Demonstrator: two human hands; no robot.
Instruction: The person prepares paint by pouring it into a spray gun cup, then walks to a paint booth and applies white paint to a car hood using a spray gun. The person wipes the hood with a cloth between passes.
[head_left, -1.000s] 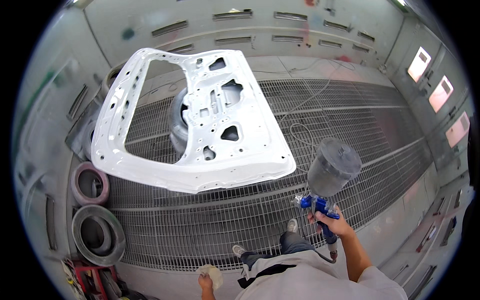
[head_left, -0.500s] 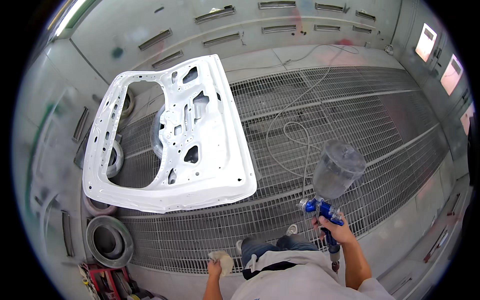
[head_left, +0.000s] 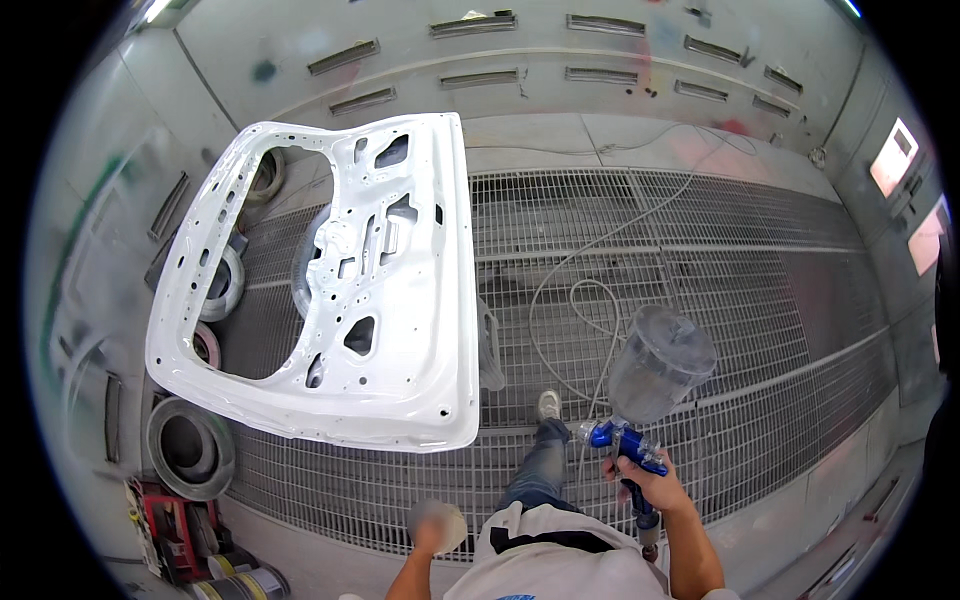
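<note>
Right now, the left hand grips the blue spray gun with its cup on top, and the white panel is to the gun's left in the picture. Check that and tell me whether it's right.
Wrong hand: the head view shows the right hand gripping the blue spray gun, its cup on top, with the white panel to its left.

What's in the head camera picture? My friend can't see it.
A person's right hand holds a blue spray gun with a cloudy cup on top, right of a big white car panel above a floor grating. The left hand holds a pale thing, perhaps cloth.
</note>
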